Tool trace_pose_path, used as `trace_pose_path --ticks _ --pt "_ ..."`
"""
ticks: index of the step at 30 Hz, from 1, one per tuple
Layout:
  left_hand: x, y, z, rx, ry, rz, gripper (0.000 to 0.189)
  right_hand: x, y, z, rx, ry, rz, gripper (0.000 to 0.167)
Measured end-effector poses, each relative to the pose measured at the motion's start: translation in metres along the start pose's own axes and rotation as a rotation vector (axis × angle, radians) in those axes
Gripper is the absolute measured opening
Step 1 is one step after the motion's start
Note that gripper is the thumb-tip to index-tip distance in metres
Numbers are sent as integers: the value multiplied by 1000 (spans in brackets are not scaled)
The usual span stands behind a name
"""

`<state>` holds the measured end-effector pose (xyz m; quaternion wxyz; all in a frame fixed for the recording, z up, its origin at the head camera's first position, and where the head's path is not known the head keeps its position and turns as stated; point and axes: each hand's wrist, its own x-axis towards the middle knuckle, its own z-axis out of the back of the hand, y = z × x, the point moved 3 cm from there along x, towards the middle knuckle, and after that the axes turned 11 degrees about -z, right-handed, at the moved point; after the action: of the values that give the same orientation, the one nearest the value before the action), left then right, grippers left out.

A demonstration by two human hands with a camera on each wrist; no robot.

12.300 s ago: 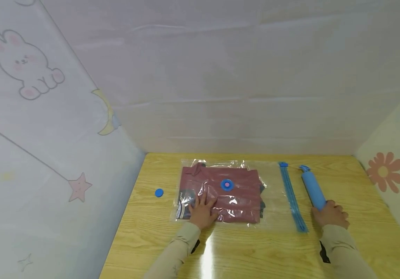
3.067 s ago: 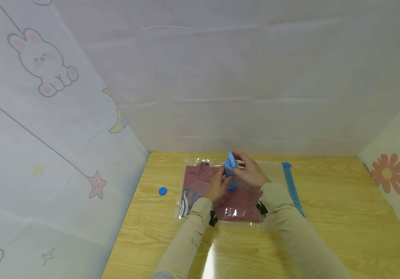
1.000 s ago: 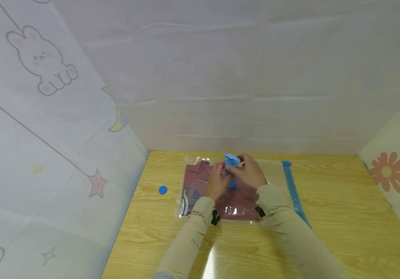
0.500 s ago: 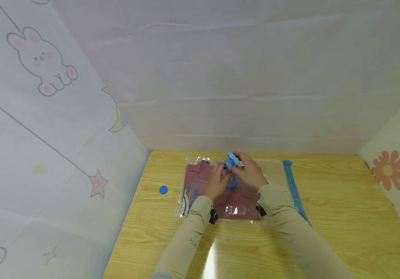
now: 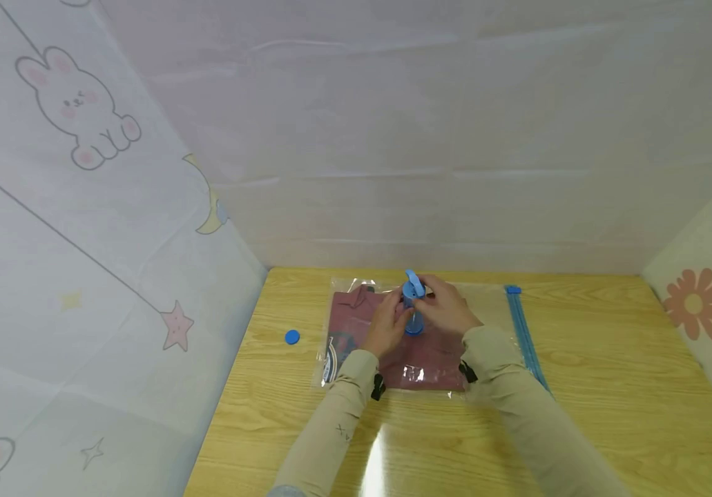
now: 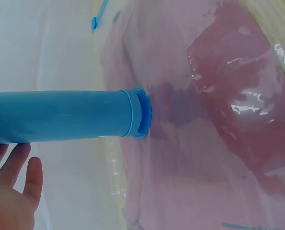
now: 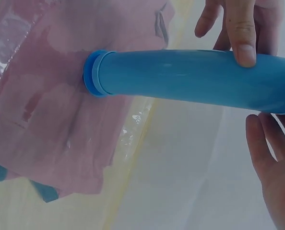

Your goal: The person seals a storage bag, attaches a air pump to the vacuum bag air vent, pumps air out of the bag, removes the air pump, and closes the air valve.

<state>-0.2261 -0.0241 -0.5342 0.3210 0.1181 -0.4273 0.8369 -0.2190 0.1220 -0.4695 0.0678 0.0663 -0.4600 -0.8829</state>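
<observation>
Blue pump (image 6: 65,116) stands gripped between both hands (image 5: 385,326) (image 5: 451,308).

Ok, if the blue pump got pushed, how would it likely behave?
The blue pump looks stiff, its smooth surface showing no dents. Standing tall and narrow on the soft-looking clear bag, it would probably tip if pushed without the left hand and right hand holding it. Laid down, its round shape would likely roll.

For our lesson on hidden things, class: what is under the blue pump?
A blue ring shows under the blue pump, on a clear bag holding a maroon garment. What the pump's end covers is hidden.
</observation>
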Motion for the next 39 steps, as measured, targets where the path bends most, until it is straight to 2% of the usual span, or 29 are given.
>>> trace_pose_path --ticks 4,12,14,18,24,31,35,39 --pt "-1 2 0 -34 22 12 59 1 0 1 6 -3 6 48" --pt "-6 7 0 -80 48 110 61 0 1 2 -12 -29 32 48" --pt "-6 6 2 -92 46 111 60 1 2 1 -21 -49 17 46" --pt "-5 3 5 -100 29 103 57 3 1 -2 -37 -85 -67 42" --pt "-5 1 7 -106 -10 94 52 6 -3 -8 -134 -144 -220 57" --pt "-3 -1 4 -120 -53 77 54 7 -3 -10 -198 -169 -294 68" --pt "-3 -4 2 -109 -110 119 57 5 -1 -11 -188 -180 -296 71" --pt "-2 -11 1 -74 -187 199 61 2 0 -11 -190 -198 -289 74"
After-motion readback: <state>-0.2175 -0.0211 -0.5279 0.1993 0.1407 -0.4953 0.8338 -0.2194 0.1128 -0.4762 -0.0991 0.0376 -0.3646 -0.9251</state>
